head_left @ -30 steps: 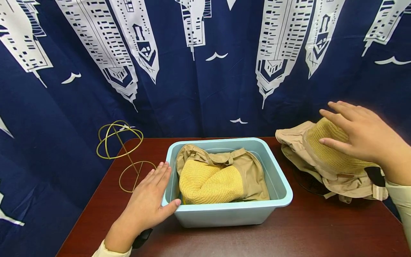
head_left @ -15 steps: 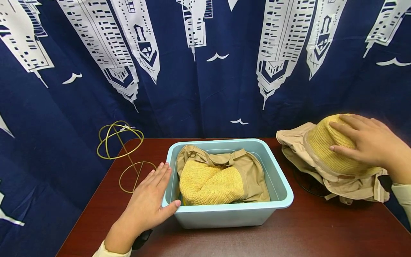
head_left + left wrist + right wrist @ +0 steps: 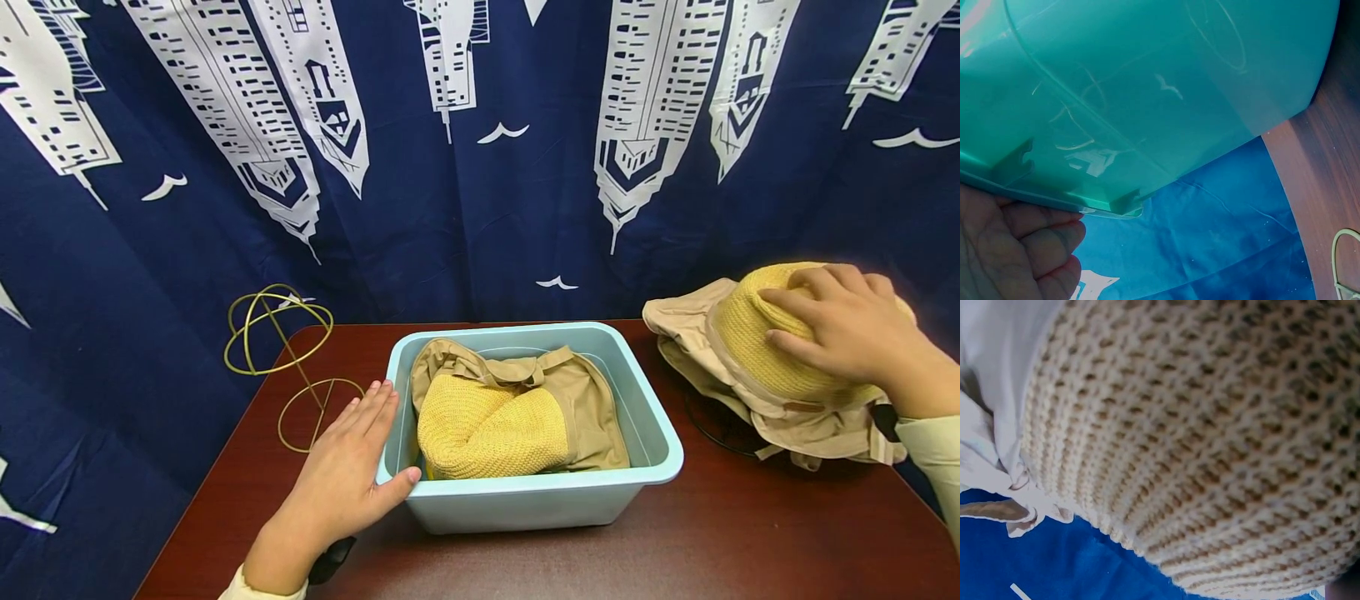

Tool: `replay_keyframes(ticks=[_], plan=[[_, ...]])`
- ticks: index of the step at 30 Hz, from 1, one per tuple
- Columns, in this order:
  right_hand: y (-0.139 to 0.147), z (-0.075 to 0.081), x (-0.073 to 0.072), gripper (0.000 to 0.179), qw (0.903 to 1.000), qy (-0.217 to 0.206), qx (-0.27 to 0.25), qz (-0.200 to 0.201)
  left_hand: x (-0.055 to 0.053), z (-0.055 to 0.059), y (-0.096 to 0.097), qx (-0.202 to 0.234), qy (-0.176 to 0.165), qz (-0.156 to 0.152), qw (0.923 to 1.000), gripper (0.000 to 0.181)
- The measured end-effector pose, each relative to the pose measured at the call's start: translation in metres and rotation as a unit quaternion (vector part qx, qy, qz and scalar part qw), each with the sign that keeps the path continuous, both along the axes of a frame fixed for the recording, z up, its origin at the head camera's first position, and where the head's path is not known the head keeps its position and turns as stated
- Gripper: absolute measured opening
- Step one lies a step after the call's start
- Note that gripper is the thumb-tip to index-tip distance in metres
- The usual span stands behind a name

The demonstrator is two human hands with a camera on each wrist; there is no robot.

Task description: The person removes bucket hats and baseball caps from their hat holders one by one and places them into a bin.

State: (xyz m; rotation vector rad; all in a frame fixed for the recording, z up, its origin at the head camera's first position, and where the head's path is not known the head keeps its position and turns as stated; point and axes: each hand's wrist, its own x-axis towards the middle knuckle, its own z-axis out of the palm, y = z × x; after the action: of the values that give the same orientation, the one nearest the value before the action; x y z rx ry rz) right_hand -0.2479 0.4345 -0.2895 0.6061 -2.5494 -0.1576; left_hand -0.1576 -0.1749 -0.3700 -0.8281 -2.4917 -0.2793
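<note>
In the head view, my left hand (image 3: 337, 475) lies along the left rim of a light blue plastic tub (image 3: 525, 504), fingers extended. In the left wrist view its fingertips (image 3: 1063, 234) touch the tub's edge. A yellow knitted hat (image 3: 495, 425) with tan cloth lies folded in the tub. To the right, my right hand (image 3: 847, 325) grips the crown of another yellow hat (image 3: 765, 342), fingers bent over the weave. That hat has a crumpled beige cloth brim (image 3: 817, 437). The right wrist view is filled by its knitted crown (image 3: 1197, 437); no fingers show there.
A gold wire hat stand (image 3: 300, 358) stands left of the tub. Part of a dark wire frame (image 3: 720, 433) shows beneath the right hat. The reddish-brown table (image 3: 720, 533) ends at a blue curtain (image 3: 465, 250) with white building prints.
My right hand has come down from above the right hat onto its crown, and its fingers have bent over it. My left hand and the tub have stayed put.
</note>
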Motion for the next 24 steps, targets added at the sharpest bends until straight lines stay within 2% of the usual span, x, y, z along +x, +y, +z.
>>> replay_keyframes(ticks=[9, 18, 24], plan=[[-0.004, -0.001, -0.004, 0.049, 0.9999, -0.001, -0.005, -0.01, 0.0, -0.001, 0.0, -0.001, -0.003, 0.003, 1.0, 0.084], [-0.01, 0.011, -0.001, 0.051, 0.9998, 0.017, 0.0, -0.009, -0.001, -0.001, -0.001, 0.005, 0.006, -0.003, 1.0, 0.085], [-0.015, 0.019, -0.001, 0.051, 0.9994, 0.034, 0.003, -0.003, -0.001, -0.001, -0.002, 0.004, -0.001, -0.001, 1.0, 0.084]])
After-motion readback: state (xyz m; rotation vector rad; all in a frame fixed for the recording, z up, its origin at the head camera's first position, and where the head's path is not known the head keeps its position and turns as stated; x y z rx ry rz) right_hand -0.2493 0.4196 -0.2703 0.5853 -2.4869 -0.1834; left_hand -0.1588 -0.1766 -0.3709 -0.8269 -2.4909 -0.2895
